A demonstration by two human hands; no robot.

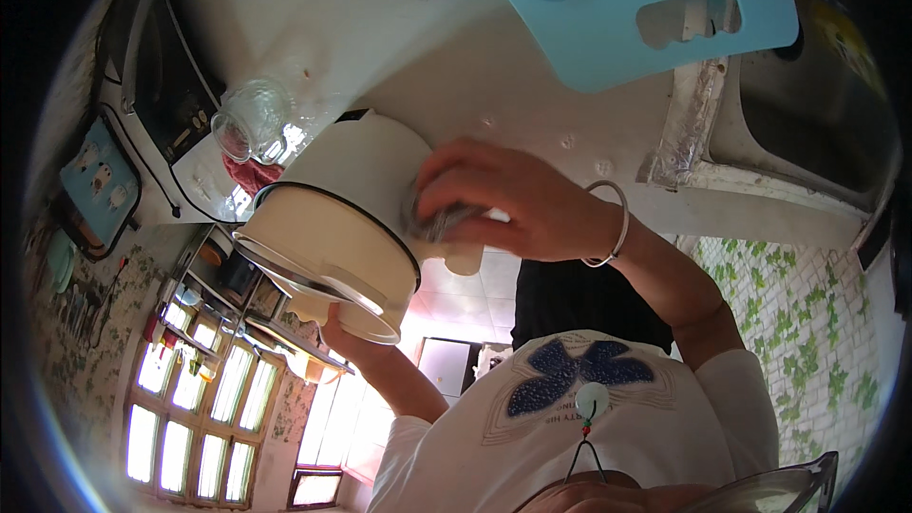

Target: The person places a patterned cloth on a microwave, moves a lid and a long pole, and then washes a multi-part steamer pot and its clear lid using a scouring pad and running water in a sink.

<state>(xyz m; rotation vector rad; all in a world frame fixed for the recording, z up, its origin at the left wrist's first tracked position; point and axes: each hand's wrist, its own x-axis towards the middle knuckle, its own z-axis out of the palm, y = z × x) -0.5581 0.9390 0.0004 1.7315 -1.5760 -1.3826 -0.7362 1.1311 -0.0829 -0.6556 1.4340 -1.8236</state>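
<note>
A white and cream electric pot (pixel 363 164) is tilted on its side over the counter. A dark band separates its white part from its cream part, and a short cream handle (pixel 464 258) sticks out beside it. My left hand (pixel 349 335) grips the pot at its lower, rimmed end; most of the fingers are hidden behind it. My right hand (pixel 491 199), with a bangle at the wrist, holds a grey steel wool scrubber (pixel 445 221) against the white wall of the pot. The scrubber is blurred and partly covered by my fingers.
On the counter (pixel 456 71) stand a clear glass jug (pixel 253 117), a dark red cloth (pixel 249 174) and a black induction cooker (pixel 171 85). A blue plastic basket (pixel 591 50) juts in at the top, beside a sink (pixel 805 121) at right.
</note>
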